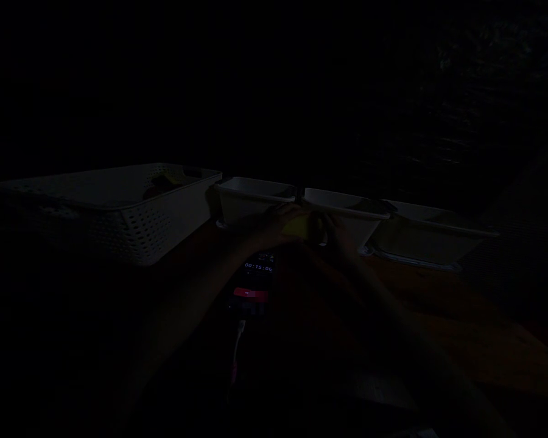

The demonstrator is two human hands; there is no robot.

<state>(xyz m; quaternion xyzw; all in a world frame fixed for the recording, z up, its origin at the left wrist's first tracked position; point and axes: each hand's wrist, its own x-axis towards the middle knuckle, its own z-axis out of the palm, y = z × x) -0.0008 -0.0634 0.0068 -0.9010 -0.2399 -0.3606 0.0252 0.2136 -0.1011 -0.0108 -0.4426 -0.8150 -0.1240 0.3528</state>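
Note:
The scene is very dark, so detail is faint. My left hand [281, 220] is closed on a yellow, rounded thing [298, 227] whose exact kind I cannot make out. On its other side, my right hand [340, 236] curls against the thing's shadowed end, with most of its fingers hard to see. Both hands are over the table, just in front of two pale tubs, the middle tub [347, 204] and the left tub [242, 204]. Below my left hand lies a lit phone [251, 283] showing a running time and a red button.
A large white perforated basket [173, 222] stands at the left, with a dim yellow thing [168, 179] inside. A third pale tub [432, 237] is at the right. A white cable [238, 340] runs from the phone toward me across the wooden table [475, 328].

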